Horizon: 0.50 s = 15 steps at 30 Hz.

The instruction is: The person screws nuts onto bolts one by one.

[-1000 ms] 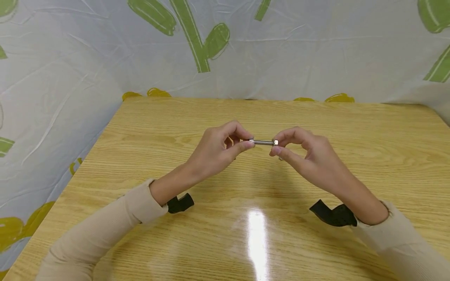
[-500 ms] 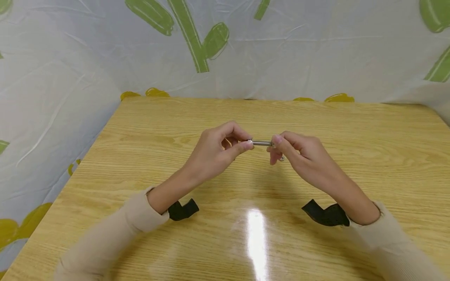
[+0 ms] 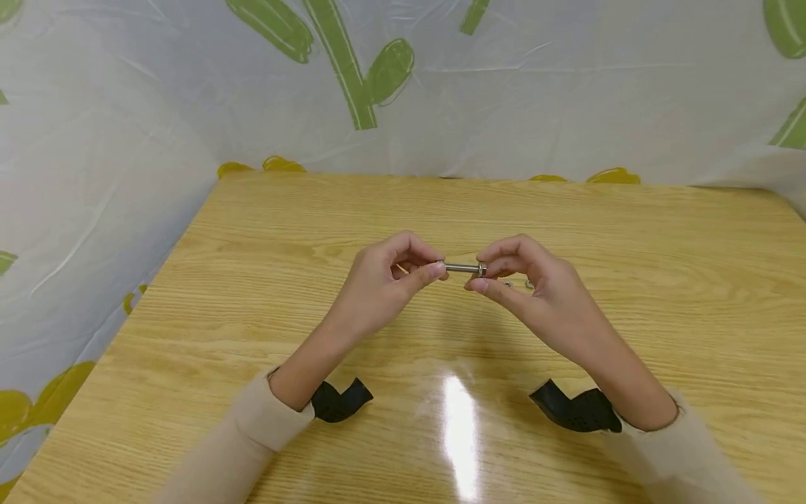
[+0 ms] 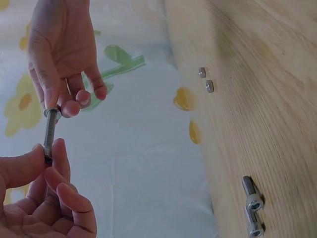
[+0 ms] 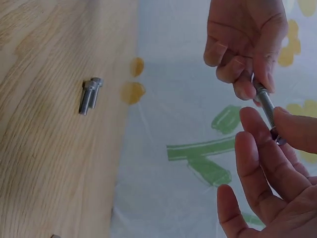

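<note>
My left hand (image 3: 384, 283) pinches the head end of a metal bolt (image 3: 462, 267) between thumb and index finger. The bolt lies about level above the table, its threaded shaft pointing right. A hex nut (image 3: 483, 269) sits on the far end of the shaft. My right hand (image 3: 544, 297) has its thumb and index finger at the nut, pinching it. In the left wrist view, the right thumb covers part of the nut (image 4: 52, 113), and the right hand's other fingers are spread loosely. The bolt's head is mostly hidden by the left fingers.
Two loose nuts lie on the wooden table, one nut (image 4: 202, 73) near the other nut (image 4: 210, 86). Two more bolts (image 5: 86, 96) lie side by side there. A flower-printed sheet (image 3: 478, 105) hangs behind the table (image 3: 315, 203). Black straps (image 3: 576, 409) hang at both wrists.
Both hands have come slightly nearer the person with the bolt. The right thumb rose over the nut, then dropped below it again. Two loose nuts now show behind the right hand.
</note>
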{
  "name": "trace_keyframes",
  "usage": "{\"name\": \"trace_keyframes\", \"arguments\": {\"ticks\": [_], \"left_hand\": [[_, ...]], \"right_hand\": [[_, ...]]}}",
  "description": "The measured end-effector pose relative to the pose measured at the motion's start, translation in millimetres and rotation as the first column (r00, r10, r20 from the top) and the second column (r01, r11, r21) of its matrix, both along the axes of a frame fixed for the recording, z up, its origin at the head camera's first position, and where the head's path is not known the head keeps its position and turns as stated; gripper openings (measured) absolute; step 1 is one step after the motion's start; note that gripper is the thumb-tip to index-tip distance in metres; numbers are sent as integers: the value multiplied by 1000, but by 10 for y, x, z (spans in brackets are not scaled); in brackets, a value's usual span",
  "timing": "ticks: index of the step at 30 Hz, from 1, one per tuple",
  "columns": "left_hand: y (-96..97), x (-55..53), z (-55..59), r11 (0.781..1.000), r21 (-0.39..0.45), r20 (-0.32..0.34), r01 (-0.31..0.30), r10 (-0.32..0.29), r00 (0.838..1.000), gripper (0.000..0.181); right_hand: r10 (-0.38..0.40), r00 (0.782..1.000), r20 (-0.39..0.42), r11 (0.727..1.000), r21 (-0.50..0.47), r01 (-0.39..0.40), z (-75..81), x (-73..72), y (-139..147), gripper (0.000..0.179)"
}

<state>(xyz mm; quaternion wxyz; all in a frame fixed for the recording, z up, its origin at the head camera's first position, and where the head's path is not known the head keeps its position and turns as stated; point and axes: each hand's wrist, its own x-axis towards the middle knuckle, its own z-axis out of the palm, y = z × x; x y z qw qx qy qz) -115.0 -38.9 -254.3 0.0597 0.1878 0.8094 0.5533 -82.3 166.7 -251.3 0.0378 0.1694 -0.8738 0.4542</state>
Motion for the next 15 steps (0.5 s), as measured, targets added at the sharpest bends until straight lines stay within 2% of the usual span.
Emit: {"name": "trace_keyframes", "arguments": {"ticks": [8, 15], "left_hand": [[48, 5, -88, 998, 56, 1, -19, 19, 1000, 11], [67, 53, -93, 998, 47, 32, -31, 30, 999, 13]], "right_hand": [[4, 996, 93, 1000, -17, -3, -24, -28, 61, 18], [24, 996, 88, 998, -58, -19, -95, -38, 85, 18]]}}
